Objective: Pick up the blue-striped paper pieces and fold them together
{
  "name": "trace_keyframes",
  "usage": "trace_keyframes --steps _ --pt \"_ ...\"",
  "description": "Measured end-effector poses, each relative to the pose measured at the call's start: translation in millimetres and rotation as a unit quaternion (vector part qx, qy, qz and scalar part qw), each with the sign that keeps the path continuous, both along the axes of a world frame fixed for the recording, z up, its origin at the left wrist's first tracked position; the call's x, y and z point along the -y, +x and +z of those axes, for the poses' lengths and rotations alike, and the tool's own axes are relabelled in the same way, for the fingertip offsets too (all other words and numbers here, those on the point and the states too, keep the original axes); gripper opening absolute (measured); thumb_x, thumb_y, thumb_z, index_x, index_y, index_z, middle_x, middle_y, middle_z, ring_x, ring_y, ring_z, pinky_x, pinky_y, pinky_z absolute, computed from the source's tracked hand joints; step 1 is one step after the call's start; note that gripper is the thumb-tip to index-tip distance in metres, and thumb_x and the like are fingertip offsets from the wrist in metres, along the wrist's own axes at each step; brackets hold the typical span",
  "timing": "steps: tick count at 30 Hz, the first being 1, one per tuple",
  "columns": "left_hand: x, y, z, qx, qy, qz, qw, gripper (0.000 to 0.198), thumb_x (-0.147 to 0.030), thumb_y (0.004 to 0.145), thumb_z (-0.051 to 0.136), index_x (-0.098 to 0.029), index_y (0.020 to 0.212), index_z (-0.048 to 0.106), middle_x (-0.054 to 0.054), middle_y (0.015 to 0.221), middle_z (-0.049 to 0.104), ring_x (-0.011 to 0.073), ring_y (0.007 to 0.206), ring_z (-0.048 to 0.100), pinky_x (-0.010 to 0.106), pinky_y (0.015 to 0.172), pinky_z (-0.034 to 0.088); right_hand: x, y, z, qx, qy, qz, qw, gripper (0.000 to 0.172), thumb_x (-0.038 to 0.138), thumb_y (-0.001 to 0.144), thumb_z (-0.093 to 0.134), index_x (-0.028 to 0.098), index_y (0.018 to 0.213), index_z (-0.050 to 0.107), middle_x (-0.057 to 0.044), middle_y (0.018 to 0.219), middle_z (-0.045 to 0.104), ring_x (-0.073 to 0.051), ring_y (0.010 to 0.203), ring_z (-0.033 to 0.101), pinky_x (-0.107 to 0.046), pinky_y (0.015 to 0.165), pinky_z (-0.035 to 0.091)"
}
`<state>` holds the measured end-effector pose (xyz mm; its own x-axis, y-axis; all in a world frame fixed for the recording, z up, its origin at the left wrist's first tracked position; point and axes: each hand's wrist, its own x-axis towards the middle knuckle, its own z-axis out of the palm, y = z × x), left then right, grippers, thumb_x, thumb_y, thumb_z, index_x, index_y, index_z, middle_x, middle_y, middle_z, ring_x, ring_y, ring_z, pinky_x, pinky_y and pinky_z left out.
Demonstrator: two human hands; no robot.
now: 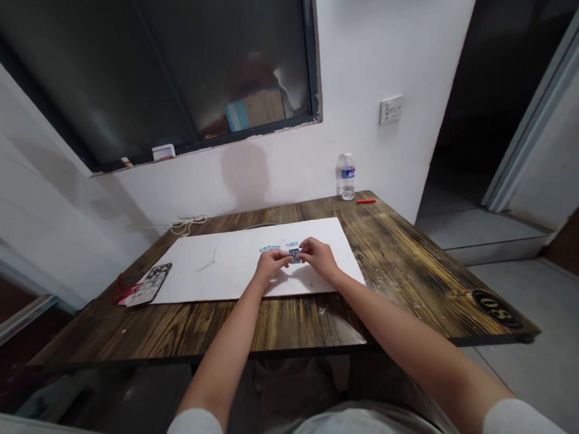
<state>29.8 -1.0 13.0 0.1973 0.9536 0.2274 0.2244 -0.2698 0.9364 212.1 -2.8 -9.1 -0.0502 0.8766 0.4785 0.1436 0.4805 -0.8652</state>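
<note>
Between my two hands, just above the white board (245, 284), is a small dark-blue piece with pale marks (294, 255); it is too small to tell its kind. My left hand (272, 264) pinches it from the left with thumb and fingers. From the right, my right hand (319, 256) grips the same piece, its index finger bent over the top. Just behind my hands, several small blue-and-white strips (270, 248) lie on the board. Another little group of blue strips (292, 243) is beside my right fingertips.
On the wooden table (405, 281), a patterned phone-like slab (155, 283) lies at the board's left end, near something red (122, 293). A white cable (188, 223) lies at the back left. A water bottle (347, 177) and a red pen-like stick (366, 201) are at the back right.
</note>
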Motion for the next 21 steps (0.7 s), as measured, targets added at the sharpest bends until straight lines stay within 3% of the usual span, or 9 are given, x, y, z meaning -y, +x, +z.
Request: trace_keyframes --steps 9,13,17,21 --pt "7.2 1.2 3.0 -0.006 -0.008 -0.031 0.999 0.035 -0.048 0.058 0.084 -0.016 0.066 0.073 0.004 0.059 0.066 0.0152 0.057 0.059 0.027 0.061 0.045 -0.5 -1.0 -0.8 -0.048 -0.028 0.062 0.997 0.039 0.051 0.067 0.074 0.021 0.082 0.054 0.003 0.059 0.064 -0.016 0.051 0.062 -0.028 0.055 0.047" --pt "2.8 0.1 2.1 0.026 0.009 -0.001 1.0 0.035 -0.047 0.057 0.084 -0.016 0.066 0.072 0.003 0.057 0.065 0.0141 0.055 0.056 0.027 0.059 0.044 -0.4 -2.6 0.8 -0.072 -0.053 0.09 0.992 0.045 0.057 0.065 0.075 0.021 0.081 0.053 0.003 0.058 0.063 -0.016 0.05 0.06 -0.028 0.054 0.047" --pt "-3.8 -2.4 -0.9 0.091 0.031 0.076 0.992 0.038 -0.047 0.053 0.085 -0.015 0.067 0.071 0.001 0.056 0.063 0.0133 0.053 0.055 0.027 0.058 0.044 7.4 -4.1 6.0 0.071 -0.01 0.071 0.995 0.04 0.056 0.071 0.073 0.02 0.073 0.057 0.001 0.066 0.065 -0.014 0.058 0.059 -0.027 0.058 0.043" --pt "-7.6 -6.3 -1.9 0.137 0.044 0.138 0.98 0.039 -0.046 0.052 0.085 -0.015 0.07 0.071 0.001 0.057 0.063 0.0123 0.052 0.054 0.026 0.056 0.043 16.8 -5.6 10.5 0.255 0.055 0.096 0.961 0.03 0.047 0.075 0.075 0.018 0.075 0.066 -0.002 0.076 0.068 -0.015 0.069 0.058 -0.026 0.064 0.041"
